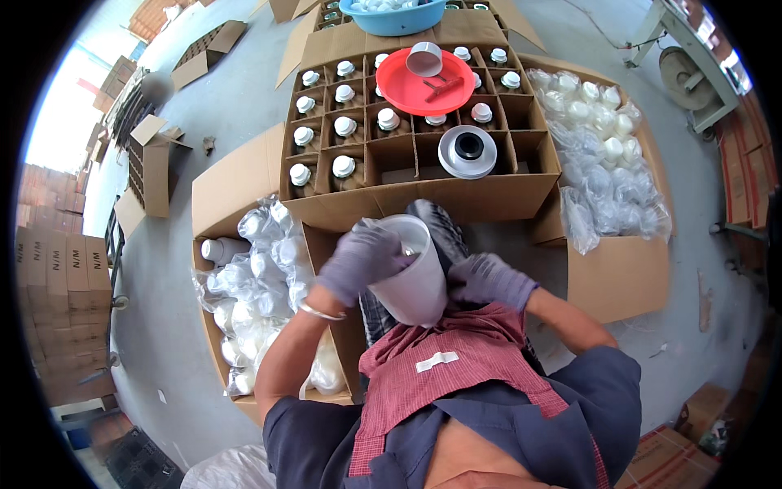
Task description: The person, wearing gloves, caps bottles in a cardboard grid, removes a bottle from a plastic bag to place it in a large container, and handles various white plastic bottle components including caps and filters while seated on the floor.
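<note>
My left hand (365, 262), in a grey-purple glove, grips the rim of a white plastic tub (414, 287). The tub leans in my lap with its mouth facing up and away from me, and its inside is partly hidden by the hand. To the right of the tub, close to its side, is my gloved right hand (489, 281) with curled fingers; whatever they hold is hidden. Ahead stands a divided cardboard box (423, 200) with white-capped bottles (345, 126) in many cells. A white round piece with a black centre (467, 151) rests on its near dividers.
On the box sits a red basin (399, 85) holding a white cup (424, 59) and a red tool (444, 88). Behind it is a blue basin (391, 23). Open cartons of bagged white containers flank me, left (261, 285) and right (607, 155). Stacked cartons (65, 301) stand far left.
</note>
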